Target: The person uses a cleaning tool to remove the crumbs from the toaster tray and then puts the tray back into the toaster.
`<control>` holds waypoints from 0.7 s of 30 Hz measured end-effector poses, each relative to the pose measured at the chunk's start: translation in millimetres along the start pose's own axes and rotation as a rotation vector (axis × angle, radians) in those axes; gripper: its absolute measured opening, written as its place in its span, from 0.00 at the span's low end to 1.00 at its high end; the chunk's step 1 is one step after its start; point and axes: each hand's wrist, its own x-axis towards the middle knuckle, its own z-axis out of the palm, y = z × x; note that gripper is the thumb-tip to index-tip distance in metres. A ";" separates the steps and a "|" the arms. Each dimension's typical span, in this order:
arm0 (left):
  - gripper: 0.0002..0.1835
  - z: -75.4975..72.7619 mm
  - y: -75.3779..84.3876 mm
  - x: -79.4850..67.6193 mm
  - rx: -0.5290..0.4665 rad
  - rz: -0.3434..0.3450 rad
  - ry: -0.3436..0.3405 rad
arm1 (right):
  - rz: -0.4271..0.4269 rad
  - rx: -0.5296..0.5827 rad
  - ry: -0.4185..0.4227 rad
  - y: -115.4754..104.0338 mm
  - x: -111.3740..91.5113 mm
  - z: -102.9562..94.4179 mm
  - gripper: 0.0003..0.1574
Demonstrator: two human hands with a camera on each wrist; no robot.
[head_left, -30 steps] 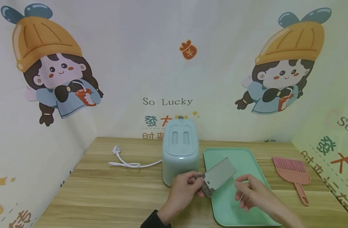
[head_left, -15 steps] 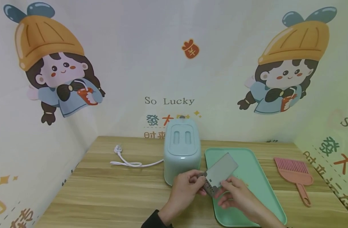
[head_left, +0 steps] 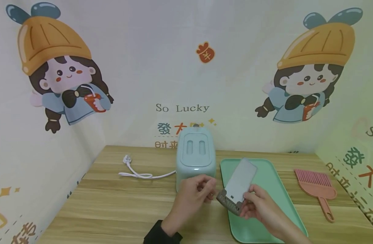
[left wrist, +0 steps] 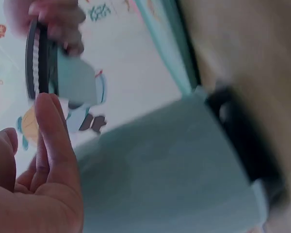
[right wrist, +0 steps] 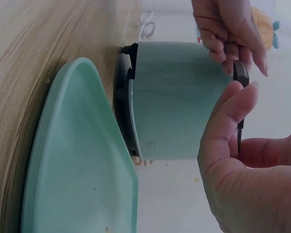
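My right hand (head_left: 261, 205) pinches a toaster crumb tray (head_left: 240, 178), a flat grey metal plate with a dark brown slotted edge, by its right side. It is held tilted over the green tray (head_left: 273, 184). Just left of the dark edge is my left hand (head_left: 194, 193), its fingers loosely bent and holding nothing, in front of the pale blue toaster (head_left: 196, 149). In the left wrist view a fingertip appears near the end of the dark edge (left wrist: 41, 63). The right wrist view shows the crumb tray edge-on, between thumb and fingers.
A pink dustpan-shaped brush (head_left: 316, 188) lies right of the green tray. From the toaster a white power cord (head_left: 140, 175) runs left to its plug. Small crumbs (right wrist: 106, 229) lie on the green tray. A patterned backdrop (head_left: 137, 67) stands behind the table.
My right hand has come in from the right and taken hold of the crumb tray. My left hand has let go and drawn slightly left. The crumb tray has turned more upright.
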 end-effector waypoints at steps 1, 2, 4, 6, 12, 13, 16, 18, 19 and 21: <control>0.11 -5.4 2.8 0.8 0.047 0.028 0.026 | 0.001 -0.006 -0.024 0.6 -1.5 -1.4 0.10; 0.12 -10.6 4.7 2.1 0.096 0.060 0.060 | 0.006 -0.009 -0.051 0.9 -3.3 -2.5 0.09; 0.12 -21.0 3.9 5.6 0.218 0.150 0.150 | 0.018 -0.015 -0.121 2.6 -6.4 -4.5 0.10; 0.10 -31.2 4.4 8.6 0.336 0.232 0.261 | 0.036 -0.013 -0.206 5.6 -9.1 -5.0 0.10; 0.07 -53.6 -3.0 16.6 0.493 0.352 0.452 | 0.103 -0.045 -0.388 19.7 -11.2 10.5 0.07; 0.09 -55.8 -5.1 17.8 0.507 0.350 0.457 | 0.110 -0.075 -0.389 22.0 -10.9 15.0 0.06; 0.15 -59.9 -12.2 20.3 0.538 0.304 0.457 | 0.123 -0.174 -0.379 28.9 -9.3 27.9 0.04; 0.17 -60.9 -17.0 21.2 0.529 0.259 0.436 | 0.120 -0.245 -0.380 32.5 -8.4 34.6 0.04; 0.18 -61.2 -19.6 21.7 0.512 0.243 0.421 | 0.128 -0.257 -0.393 34.4 -8.0 37.0 0.04; 0.19 -61.7 -23.8 22.4 0.480 0.204 0.392 | 0.143 -0.268 -0.430 38.1 -7.1 41.6 0.05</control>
